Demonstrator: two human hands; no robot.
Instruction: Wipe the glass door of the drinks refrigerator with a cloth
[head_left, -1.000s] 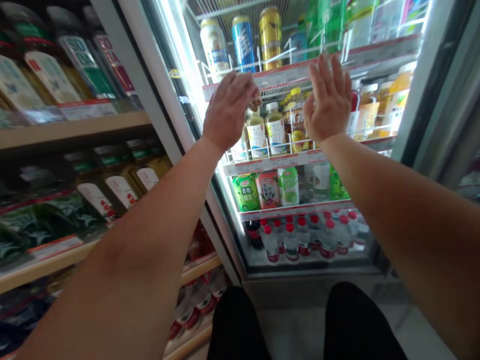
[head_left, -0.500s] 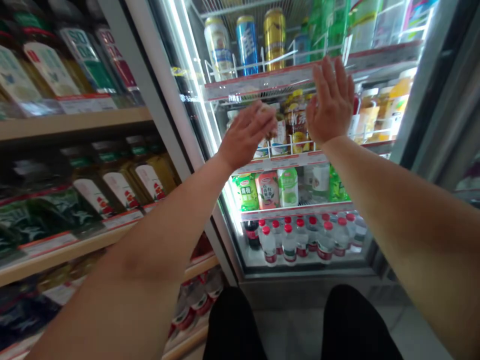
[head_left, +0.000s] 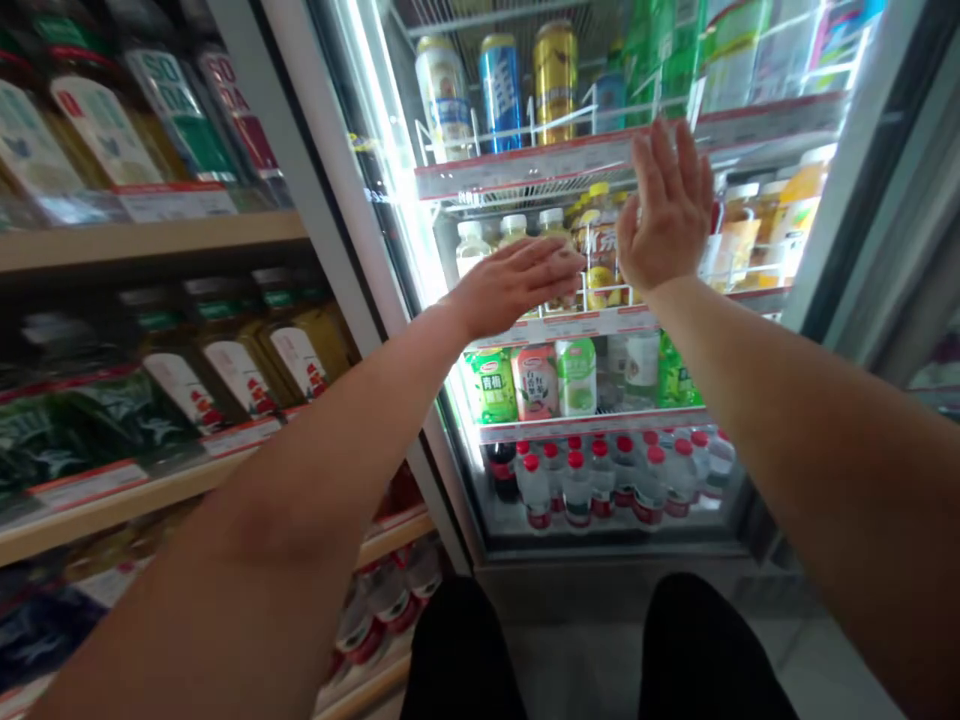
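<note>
A brown-tea plastic bottle with a yellow cap and lemons on its label (head_left: 600, 250) stands between the hands, just beyond the left fingertips. Pale-yellow plastic bottles with whitish caps (head_left: 513, 229) stand behind the left hand (head_left: 519, 285), which is flat, palm down, fingers extended close together. The right hand (head_left: 666, 215) is raised, its fingers straight up, slightly parted, and its thumb apart. Both look free of any object; whether either touches the shelf front cannot be told.

Right of the right hand is an orange plastic bottle with a white cap (head_left: 796, 215). Above the left hand stand a tall gold metal can (head_left: 555, 82) and a blue metal can (head_left: 500, 92). Below both hands are clear plastic bottles with red caps (head_left: 577, 490).
</note>
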